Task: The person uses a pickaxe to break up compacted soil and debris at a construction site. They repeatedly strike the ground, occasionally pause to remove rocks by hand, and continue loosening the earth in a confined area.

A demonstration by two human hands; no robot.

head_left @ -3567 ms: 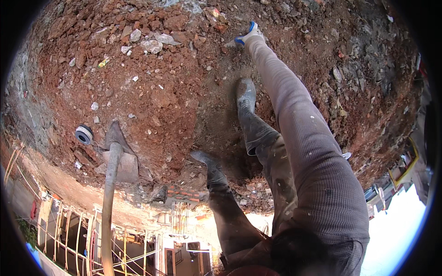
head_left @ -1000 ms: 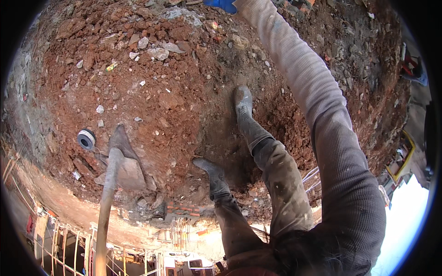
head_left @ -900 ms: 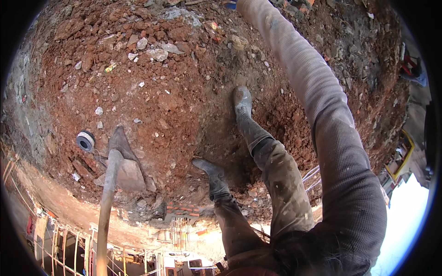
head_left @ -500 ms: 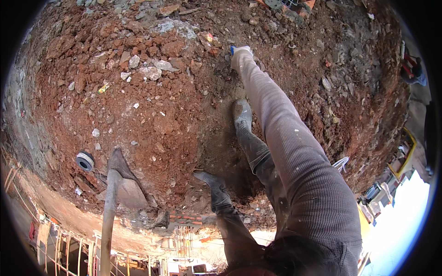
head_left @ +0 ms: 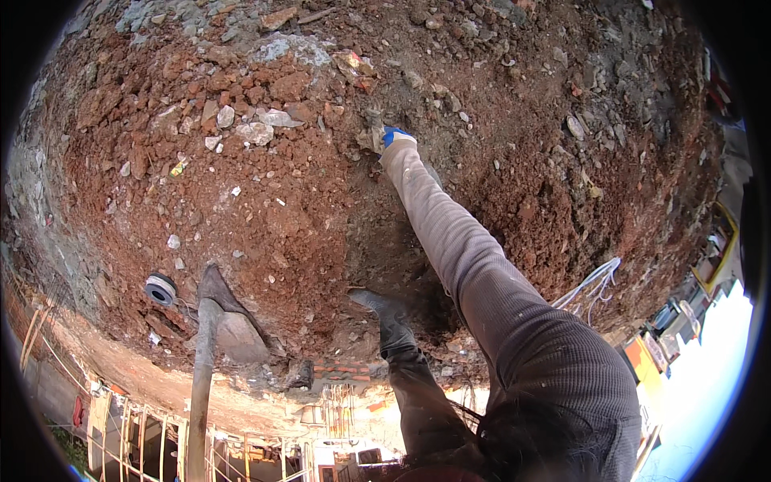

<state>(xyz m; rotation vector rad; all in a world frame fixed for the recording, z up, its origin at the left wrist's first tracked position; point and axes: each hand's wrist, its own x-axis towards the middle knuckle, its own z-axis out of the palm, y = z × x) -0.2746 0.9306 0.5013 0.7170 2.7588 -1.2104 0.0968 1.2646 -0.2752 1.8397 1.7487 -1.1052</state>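
My right hand [head_left: 392, 140], in a blue and pale work glove, reaches down to the dirt at the upper middle. Its fingers look closed around or against a grey-brown lump [head_left: 371, 135], whose kind I cannot make out. The right arm, in a ribbed grey-brown sleeve, comes up from the lower right. Loose reddish soil [head_left: 273, 225] and small stones surround the hand. My left hand is out of view. One dusty boot [head_left: 371, 302] stands below the hand; the arm covers most of the other leg.
A hoe [head_left: 229, 333] with a long wooden handle leans at the lower left. Close to it lies a spool of cord [head_left: 161, 289]. Pale stones [head_left: 255, 132] lie left of the hand. A looped white cable [head_left: 594, 283] is at the right, and bricks [head_left: 341, 371] edge the bottom.
My right hand has come nearer and a little left, and the grey-brown lump now shows at its fingers. The arm now covers the boot that was visible beside it.
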